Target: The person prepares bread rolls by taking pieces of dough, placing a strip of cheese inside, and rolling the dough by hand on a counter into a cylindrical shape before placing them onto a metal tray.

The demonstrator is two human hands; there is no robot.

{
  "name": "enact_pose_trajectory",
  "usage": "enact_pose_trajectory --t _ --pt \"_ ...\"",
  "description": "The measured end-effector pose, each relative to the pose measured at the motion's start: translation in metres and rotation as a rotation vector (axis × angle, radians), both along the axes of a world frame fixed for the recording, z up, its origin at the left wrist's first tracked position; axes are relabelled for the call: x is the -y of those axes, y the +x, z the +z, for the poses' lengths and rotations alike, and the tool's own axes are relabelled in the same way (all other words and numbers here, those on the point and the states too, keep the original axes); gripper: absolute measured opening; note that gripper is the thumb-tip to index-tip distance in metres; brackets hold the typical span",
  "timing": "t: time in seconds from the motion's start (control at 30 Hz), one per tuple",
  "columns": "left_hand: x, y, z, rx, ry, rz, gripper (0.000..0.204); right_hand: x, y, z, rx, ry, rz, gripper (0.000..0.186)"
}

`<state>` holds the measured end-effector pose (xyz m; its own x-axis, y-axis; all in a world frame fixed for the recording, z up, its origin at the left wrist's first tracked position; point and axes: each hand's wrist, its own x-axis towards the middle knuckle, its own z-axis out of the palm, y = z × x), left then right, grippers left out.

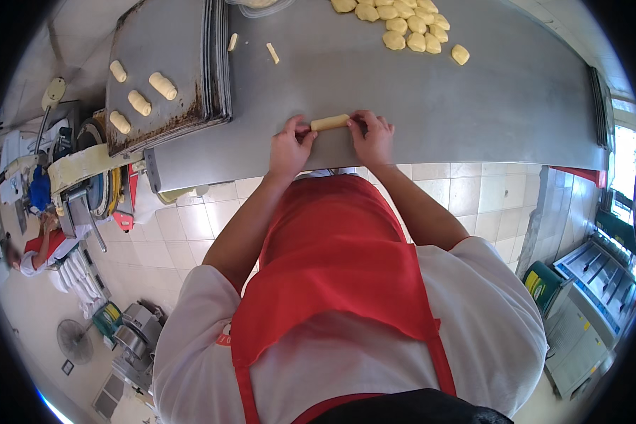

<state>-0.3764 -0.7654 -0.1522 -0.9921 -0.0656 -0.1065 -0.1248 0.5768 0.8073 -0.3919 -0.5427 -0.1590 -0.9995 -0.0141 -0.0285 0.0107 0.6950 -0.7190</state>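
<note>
A pale rolled cylinder of dough [330,123] lies across the near part of the steel table [473,106]. At its left end is my left hand [290,146], thumb and fingers closed about the tip. My right hand [372,139] pinches the other end between thumb and fingers. Beyond them, to the far right, rounded dough pieces [415,27] lie close together in a cluster, with one dough ball [460,54] apart from it. Two small dough strips, an upright one [232,42] and a slanted one [273,53], rest on the table left of centre.
A stack of dark baking trays [180,53] stands at the left; several dough rolls [140,103] sit on the top one. A clear tub [265,7] is at the far edge. Machinery [92,177] adjoins the table's left end, and another person [42,247] is farther left.
</note>
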Motion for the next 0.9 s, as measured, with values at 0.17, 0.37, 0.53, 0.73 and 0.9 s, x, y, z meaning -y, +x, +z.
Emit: enact_pose_trajectory --t 0.17,0.37,0.53,0.73,0.9 --pt "-0.001 -0.005 0.009 -0.019 0.045 -0.155 0.066 -0.004 -0.016 0.007 -0.294 -0.083 0.43 0.036" --pt "0.08 -0.055 0.167 -0.246 0.104 -0.175 0.077 0.061 -0.062 0.123 -0.459 -0.215 0.574 0.045" --pt "0.233 -0.028 0.339 -1.39 0.285 0.026 0.089 0.246 -0.118 0.28 -1.122 -0.596 0.493 0.045" --pt "0.339 0.022 0.293 -1.276 0.188 0.335 0.093 0.399 -0.231 0.207 -0.499 -0.288 0.322 0.045" --pt "0.411 0.089 0.21 -0.917 0.249 0.548 0.088 0.402 -0.248 0.153 -0.261 -0.098 0.295 0.065"
